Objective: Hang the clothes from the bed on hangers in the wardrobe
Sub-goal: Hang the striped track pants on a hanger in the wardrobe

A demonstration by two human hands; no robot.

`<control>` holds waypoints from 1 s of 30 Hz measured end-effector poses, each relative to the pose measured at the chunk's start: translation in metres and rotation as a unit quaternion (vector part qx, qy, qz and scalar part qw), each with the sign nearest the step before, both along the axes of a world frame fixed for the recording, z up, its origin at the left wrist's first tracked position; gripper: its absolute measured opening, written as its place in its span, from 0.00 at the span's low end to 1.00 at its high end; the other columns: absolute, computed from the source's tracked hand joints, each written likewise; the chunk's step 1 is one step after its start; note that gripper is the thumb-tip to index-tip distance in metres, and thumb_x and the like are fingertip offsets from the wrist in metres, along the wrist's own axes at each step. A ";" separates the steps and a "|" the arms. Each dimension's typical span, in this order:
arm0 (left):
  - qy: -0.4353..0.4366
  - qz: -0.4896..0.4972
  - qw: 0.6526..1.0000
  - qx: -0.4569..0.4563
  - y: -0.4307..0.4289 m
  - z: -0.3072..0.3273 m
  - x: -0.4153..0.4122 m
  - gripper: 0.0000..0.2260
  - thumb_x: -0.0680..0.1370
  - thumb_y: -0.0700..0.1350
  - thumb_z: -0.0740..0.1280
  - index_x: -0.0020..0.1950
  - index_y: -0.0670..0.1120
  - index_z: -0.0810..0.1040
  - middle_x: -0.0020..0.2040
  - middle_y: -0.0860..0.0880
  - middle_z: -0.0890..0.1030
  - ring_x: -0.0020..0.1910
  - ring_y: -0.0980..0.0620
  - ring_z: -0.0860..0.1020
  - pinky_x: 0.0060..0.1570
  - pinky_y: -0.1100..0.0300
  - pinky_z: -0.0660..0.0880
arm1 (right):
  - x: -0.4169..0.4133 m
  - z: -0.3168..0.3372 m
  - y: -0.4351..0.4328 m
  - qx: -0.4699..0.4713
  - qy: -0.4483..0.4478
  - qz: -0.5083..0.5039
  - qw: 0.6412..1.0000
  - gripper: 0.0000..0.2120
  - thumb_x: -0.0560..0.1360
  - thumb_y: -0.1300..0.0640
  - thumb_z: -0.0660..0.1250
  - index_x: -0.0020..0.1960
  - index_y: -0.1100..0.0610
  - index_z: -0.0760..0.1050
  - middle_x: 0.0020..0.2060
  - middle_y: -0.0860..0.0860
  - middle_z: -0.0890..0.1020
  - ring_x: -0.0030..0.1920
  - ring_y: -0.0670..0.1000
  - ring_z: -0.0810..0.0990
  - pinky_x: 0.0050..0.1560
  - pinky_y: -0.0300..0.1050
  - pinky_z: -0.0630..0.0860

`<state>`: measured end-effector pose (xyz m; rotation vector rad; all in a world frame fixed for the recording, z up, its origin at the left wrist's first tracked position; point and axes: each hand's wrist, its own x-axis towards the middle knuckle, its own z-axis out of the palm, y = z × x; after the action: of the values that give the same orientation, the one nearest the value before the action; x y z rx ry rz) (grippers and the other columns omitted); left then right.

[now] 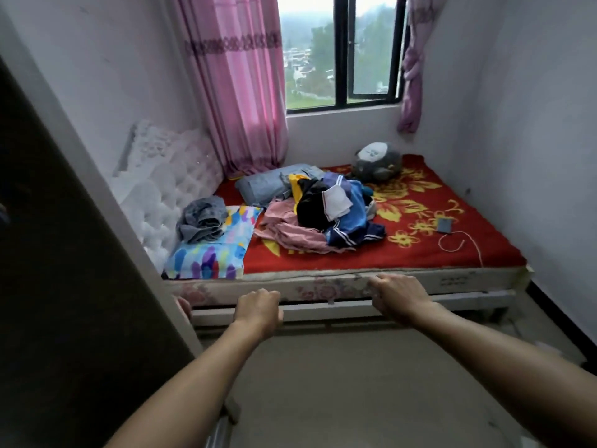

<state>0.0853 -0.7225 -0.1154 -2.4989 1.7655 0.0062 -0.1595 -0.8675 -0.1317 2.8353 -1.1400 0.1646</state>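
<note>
Clothes pile [326,215] on bed [420,253]: likely soft, light; grab bunched top. My left hand [258,307], right hand [399,295]: fingers loosely curled, empty.

Soft daylight from window [339,50] — dim corners, wide-angle edge bending, blur
</note>
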 end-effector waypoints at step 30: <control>0.135 0.056 0.986 0.083 -0.579 -0.148 0.220 0.10 0.76 0.50 0.60 0.53 0.48 0.76 0.53 0.46 0.80 0.53 0.43 0.78 0.46 0.55 0.72 | 0.226 -0.133 -0.603 0.084 0.119 0.043 0.988 0.13 0.77 0.51 0.59 0.59 0.54 0.72 0.53 0.51 0.78 0.54 0.54 0.79 0.41 0.45 0.66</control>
<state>0.3049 -1.3019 -0.2630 -2.5680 1.6269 0.5007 0.0666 -1.4705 -0.2647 2.9485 -1.0258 -0.2719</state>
